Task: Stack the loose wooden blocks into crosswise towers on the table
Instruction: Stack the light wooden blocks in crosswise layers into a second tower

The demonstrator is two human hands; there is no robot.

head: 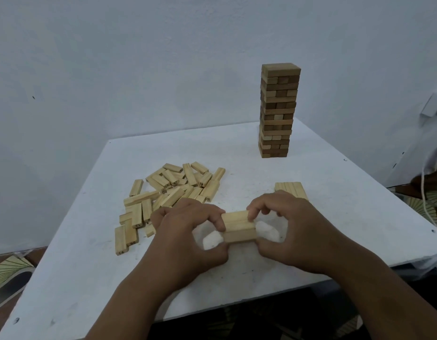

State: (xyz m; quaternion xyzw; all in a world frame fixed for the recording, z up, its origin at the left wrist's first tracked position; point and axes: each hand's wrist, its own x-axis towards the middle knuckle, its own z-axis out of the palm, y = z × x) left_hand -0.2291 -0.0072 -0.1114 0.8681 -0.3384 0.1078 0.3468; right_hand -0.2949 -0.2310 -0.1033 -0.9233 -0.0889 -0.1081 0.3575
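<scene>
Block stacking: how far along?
Done: one tall tower stands at the table's far side. A flat row of blocks lies beyond the right hand, seemingly a new base. In hand: left hand and right hand grip a small bundle of blocks. Left: the loose pile.

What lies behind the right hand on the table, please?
A flat row of pale blocks lies behind the right hand; the hand covers the row's near end.
</scene>
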